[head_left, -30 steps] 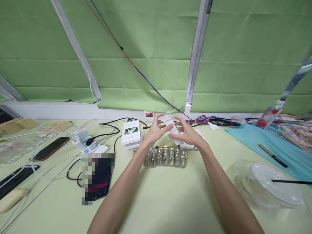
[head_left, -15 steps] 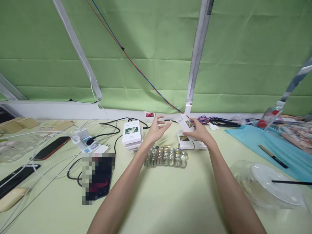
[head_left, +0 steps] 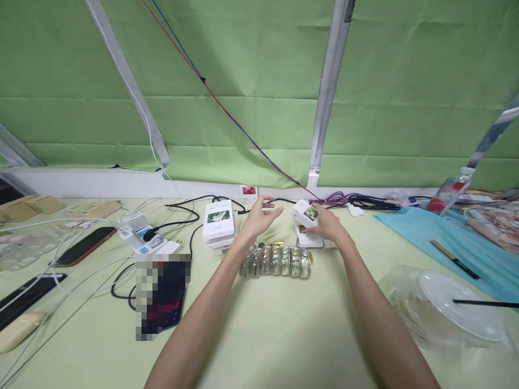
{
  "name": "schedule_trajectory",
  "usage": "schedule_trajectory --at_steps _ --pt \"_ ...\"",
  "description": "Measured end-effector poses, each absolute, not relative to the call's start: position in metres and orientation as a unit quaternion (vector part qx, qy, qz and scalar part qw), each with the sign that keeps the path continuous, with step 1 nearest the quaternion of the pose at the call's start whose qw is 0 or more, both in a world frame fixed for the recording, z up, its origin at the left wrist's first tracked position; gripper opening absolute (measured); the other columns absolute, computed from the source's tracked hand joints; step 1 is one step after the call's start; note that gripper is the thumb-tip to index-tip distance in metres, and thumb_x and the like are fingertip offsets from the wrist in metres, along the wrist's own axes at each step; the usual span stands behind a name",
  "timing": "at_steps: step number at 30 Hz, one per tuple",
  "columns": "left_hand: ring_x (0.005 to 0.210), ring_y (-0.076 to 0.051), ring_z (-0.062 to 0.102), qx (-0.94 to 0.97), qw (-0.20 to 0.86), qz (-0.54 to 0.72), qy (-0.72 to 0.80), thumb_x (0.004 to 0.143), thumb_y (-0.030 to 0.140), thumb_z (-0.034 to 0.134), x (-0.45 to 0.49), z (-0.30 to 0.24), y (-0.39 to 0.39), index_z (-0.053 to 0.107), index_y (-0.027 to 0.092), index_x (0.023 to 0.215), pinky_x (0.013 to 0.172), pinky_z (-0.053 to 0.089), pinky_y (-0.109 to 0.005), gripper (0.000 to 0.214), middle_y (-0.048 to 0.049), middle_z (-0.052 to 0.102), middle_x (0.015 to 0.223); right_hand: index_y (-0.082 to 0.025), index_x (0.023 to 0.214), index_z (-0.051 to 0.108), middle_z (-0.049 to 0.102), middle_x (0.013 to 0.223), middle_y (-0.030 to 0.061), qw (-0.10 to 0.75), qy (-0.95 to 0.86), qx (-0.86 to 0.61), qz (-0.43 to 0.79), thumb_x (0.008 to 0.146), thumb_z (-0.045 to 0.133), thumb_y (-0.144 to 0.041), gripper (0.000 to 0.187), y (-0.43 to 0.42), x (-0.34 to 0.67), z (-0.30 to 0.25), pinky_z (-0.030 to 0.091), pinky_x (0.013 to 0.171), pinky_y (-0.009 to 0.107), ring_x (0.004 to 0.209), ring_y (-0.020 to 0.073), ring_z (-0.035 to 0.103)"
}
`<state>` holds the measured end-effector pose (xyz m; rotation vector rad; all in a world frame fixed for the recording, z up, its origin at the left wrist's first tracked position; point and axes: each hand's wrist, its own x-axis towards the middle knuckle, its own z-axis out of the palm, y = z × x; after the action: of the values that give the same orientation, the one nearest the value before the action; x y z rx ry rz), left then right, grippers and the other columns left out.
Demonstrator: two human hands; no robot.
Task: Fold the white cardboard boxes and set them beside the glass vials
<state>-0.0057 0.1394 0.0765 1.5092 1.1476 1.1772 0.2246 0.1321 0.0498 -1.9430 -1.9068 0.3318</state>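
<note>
My right hand [head_left: 326, 226] grips a small white box [head_left: 305, 212] with a flower picture, held just above a low pile of similar white boxes [head_left: 308, 240]. My left hand [head_left: 259, 216] hovers open beside it, fingers spread, holding nothing. Below both hands a row of several small glass vials with gold caps [head_left: 276, 260] lies on the pale green table [head_left: 267, 335]. A taller stack of white boxes [head_left: 219, 224] stands left of my left hand.
A power strip with chargers [head_left: 144, 237] and white cables lies to the left, with phones [head_left: 83, 247] and a dark blurred device [head_left: 162, 294]. Clear plastic lids [head_left: 450, 310] and a blue cloth [head_left: 458, 243] sit at right. Black cables [head_left: 365, 203] run along the back wall.
Both hands held one white box together; my left hand let go and opened. My right hand carried the box rightward and lowered it over the low pile.
</note>
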Motion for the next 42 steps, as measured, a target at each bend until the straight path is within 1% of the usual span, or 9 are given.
schedule_trajectory --at_steps 3,8,12,21,24,27,33,37,42 --pt "0.087 -0.018 0.064 0.607 0.438 0.476 0.462 0.073 0.046 0.082 -0.006 0.076 0.14 0.058 0.022 0.11 0.085 0.052 -0.038 0.051 -0.0076 0.062 0.11 -0.021 0.149 0.039 0.057 0.144 0.016 0.197 -0.652 -0.727 0.088 0.074 0.08 -0.036 0.087 0.133 0.213 0.046 0.038 0.103 0.049 0.13 0.0388 0.053" --pt "0.089 -0.019 0.065 0.61 0.441 0.476 0.456 0.072 0.043 0.083 -0.007 0.074 0.142 0.058 0.022 0.11 0.087 0.054 -0.041 0.051 -0.0079 0.062 0.109 -0.016 0.144 0.044 0.059 0.138 0.0204 0.212 -0.595 -0.775 0.035 0.088 0.066 -0.042 0.065 0.129 0.193 0.041 0.035 0.101 0.047 0.124 0.0394 0.055" --pt "0.092 -0.02 0.065 0.615 0.44 0.473 0.452 0.072 0.044 0.083 -0.007 0.074 0.141 0.061 0.021 0.108 0.088 0.054 -0.042 0.048 -0.0089 0.062 0.111 -0.014 0.141 0.049 0.06 0.134 0.0217 0.206 -0.578 -0.79 0.018 0.091 0.064 -0.041 0.058 0.125 0.185 0.038 0.034 0.1 0.047 0.122 0.0401 0.055" --pt "0.092 -0.021 0.065 0.633 0.431 0.46 0.449 0.073 0.046 0.081 -0.006 0.075 0.14 0.063 0.02 0.102 0.084 0.055 -0.04 0.043 -0.0094 0.063 0.109 -0.013 0.141 0.052 0.062 0.133 0.0214 0.202 -0.562 -0.802 0.008 0.091 0.061 -0.04 0.057 0.125 0.18 0.029 0.034 0.098 0.046 0.12 0.041 0.055" --pt "0.092 -0.021 0.065 0.638 0.431 0.455 0.447 0.072 0.047 0.081 -0.006 0.075 0.14 0.064 0.02 0.101 0.083 0.055 -0.04 0.043 -0.0095 0.064 0.109 -0.013 0.14 0.054 0.063 0.13 0.0217 0.192 -0.561 -0.805 0.012 0.091 0.059 -0.038 0.055 0.126 0.179 0.028 0.034 0.097 0.046 0.12 0.041 0.055" --pt "0.092 -0.021 0.065 0.64 0.43 0.457 0.444 0.071 0.047 0.081 -0.007 0.074 0.14 0.065 0.02 0.101 0.083 0.055 -0.041 0.043 -0.0092 0.065 0.109 -0.014 0.142 0.052 0.06 0.132 0.022 0.171 -0.562 -0.808 0.033 0.089 0.06 -0.036 0.057 0.126 0.179 0.031 0.033 0.099 0.046 0.124 0.0409 0.054" --pt "0.092 -0.022 0.066 0.643 0.43 0.455 0.441 0.069 0.048 0.083 -0.006 0.075 0.14 0.065 0.02 0.098 0.088 0.055 -0.043 0.044 -0.0087 0.066 0.106 -0.017 0.146 0.046 0.053 0.139 0.0215 0.134 -0.57 -0.806 0.082 0.087 0.063 -0.038 0.065 0.124 0.183 0.04 0.031 0.103 0.047 0.129 0.0414 0.051" --pt "0.092 -0.022 0.065 0.649 0.428 0.45 0.44 0.069 0.049 0.083 -0.006 0.077 0.139 0.065 0.02 0.097 0.09 0.054 -0.044 0.044 -0.0089 0.066 0.107 -0.019 0.144 0.046 0.054 0.139 0.0211 0.13 -0.574 -0.803 0.092 0.087 0.064 -0.037 0.063 0.123 0.184 0.044 0.033 0.103 0.048 0.13 0.0412 0.052" --pt "0.093 -0.023 0.066 0.655 0.416 0.448 0.444 0.071 0.047 0.082 -0.007 0.08 0.136 0.066 0.021 0.096 0.09 0.054 -0.043 0.04 -0.0082 0.067 0.105 -0.017 0.143 0.046 0.055 0.136 0.0217 0.143 -0.575 -0.801 0.081 0.09 0.061 -0.039 0.06 0.121 0.178 0.046 0.036 0.102 0.046 0.127 0.0392 0.055"
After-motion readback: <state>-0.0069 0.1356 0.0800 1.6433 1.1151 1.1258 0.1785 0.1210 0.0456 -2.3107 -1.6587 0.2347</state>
